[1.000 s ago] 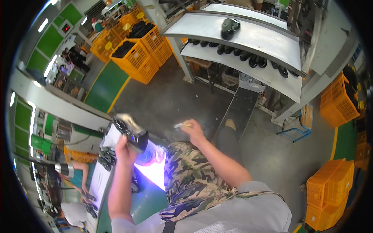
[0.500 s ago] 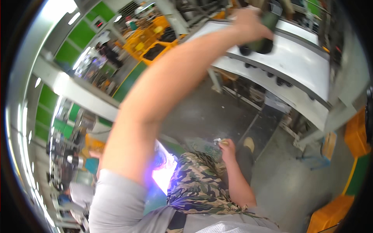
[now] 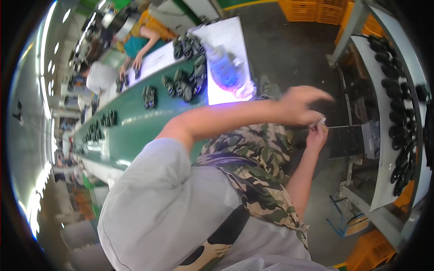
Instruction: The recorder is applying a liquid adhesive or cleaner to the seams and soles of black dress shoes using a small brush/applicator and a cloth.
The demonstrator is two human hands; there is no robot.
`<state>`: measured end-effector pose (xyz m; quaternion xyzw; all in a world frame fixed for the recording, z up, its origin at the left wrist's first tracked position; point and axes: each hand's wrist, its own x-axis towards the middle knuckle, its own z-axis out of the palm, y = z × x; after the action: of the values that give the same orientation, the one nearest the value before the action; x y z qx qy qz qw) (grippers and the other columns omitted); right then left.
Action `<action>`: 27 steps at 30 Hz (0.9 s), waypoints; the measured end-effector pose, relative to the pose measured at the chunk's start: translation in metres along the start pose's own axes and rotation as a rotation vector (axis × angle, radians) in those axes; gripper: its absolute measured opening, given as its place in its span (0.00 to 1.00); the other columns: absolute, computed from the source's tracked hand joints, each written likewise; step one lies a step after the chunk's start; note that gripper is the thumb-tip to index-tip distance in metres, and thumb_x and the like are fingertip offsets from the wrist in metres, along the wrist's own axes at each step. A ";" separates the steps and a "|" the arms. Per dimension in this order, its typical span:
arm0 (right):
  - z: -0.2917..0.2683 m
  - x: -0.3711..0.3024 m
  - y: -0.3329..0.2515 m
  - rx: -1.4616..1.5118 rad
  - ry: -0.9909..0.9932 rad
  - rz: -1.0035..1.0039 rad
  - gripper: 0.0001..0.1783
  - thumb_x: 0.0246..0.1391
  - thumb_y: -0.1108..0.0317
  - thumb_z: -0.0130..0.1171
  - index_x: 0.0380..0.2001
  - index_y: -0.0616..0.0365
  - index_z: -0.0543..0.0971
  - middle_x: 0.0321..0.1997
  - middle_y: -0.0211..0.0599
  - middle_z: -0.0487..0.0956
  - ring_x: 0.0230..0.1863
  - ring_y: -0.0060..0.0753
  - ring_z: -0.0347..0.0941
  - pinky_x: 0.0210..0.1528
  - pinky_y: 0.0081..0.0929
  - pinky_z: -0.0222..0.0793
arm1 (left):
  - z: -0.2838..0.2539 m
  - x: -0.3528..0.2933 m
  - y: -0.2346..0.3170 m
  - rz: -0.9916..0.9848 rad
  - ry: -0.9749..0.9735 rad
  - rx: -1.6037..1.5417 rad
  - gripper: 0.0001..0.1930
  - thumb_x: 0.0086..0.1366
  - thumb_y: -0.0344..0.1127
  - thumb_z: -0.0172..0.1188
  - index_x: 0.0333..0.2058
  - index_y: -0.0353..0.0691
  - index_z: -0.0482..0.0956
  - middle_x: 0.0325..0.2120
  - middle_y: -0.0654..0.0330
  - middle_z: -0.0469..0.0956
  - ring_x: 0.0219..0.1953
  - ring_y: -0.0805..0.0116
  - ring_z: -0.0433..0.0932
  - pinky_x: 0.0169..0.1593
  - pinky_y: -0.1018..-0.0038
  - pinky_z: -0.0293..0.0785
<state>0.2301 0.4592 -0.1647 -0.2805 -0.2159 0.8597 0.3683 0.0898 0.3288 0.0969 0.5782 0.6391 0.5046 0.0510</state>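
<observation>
My left hand point(image 3: 302, 106) reaches across in front of my body, blurred, its fingers stretched out and no object visible in it. Just below it, my right hand point(image 3: 318, 137) pinches a small crumpled whitish scrap point(image 3: 320, 122), perhaps cloth or paper. The left thumb comes close to that scrap; whether it touches I cannot tell. Both hands are over the dark floor, beyond my camouflage apron point(image 3: 253, 144). To their right, a white rack shelf point(image 3: 382, 183) bears a row of dark shoes point(image 3: 398, 117).
On my left runs a green conveyor belt point(image 3: 135, 131) with grey-black shoes point(image 3: 183, 86). Beside it, a brightly lit white table point(image 3: 239, 34) holds a translucent bottle point(image 3: 221, 67). A co-worker's hands point(image 3: 135, 65) handle shoes farther along. Orange crates point(image 3: 303, 10) and a blue-framed stool point(image 3: 348, 223) stand about.
My left hand has come back from the rack, where it held a dark shoe, and is now beside my right hand without it. My view has swung toward the conveyor.
</observation>
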 end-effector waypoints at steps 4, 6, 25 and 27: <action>-0.015 0.001 -0.004 -0.117 -0.015 0.088 0.07 0.60 0.72 0.56 0.41 0.55 0.75 0.43 0.40 0.79 0.40 0.35 0.76 0.41 0.37 0.72 | -0.122 -0.219 -0.095 -0.631 0.232 0.267 0.26 0.52 0.34 0.70 0.51 0.37 0.78 0.46 0.53 0.81 0.49 0.60 0.80 0.55 0.68 0.74; -0.021 -0.006 -0.002 -0.138 -0.020 0.145 0.08 0.60 0.70 0.57 0.42 0.54 0.76 0.42 0.37 0.80 0.40 0.36 0.76 0.43 0.40 0.71 | -0.184 -0.314 -0.120 -0.842 0.351 0.596 0.30 0.47 0.36 0.73 0.50 0.36 0.76 0.43 0.53 0.82 0.46 0.59 0.82 0.51 0.65 0.77; 0.111 -0.028 -0.011 -0.620 -0.043 0.164 0.08 0.59 0.68 0.59 0.42 0.49 0.74 0.43 0.34 0.80 0.41 0.37 0.75 0.42 0.42 0.70 | -0.385 -0.366 -0.267 -1.567 -0.471 0.926 0.42 0.54 0.51 0.62 0.64 0.38 0.62 0.68 0.41 0.51 0.73 0.45 0.43 0.64 0.27 0.35; 0.124 -0.024 -0.018 -0.620 -0.064 0.150 0.09 0.59 0.68 0.59 0.43 0.49 0.74 0.43 0.35 0.80 0.41 0.37 0.75 0.42 0.43 0.70 | -0.407 -0.410 -0.266 -1.531 -0.496 1.037 0.32 0.59 0.44 0.54 0.63 0.43 0.67 0.69 0.43 0.50 0.73 0.48 0.41 0.62 0.26 0.39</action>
<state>0.1731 0.4323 -0.0535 -0.3673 -0.4579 0.7859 0.1941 -0.2236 -0.1860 -0.1056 0.0447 0.9586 -0.1484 0.2388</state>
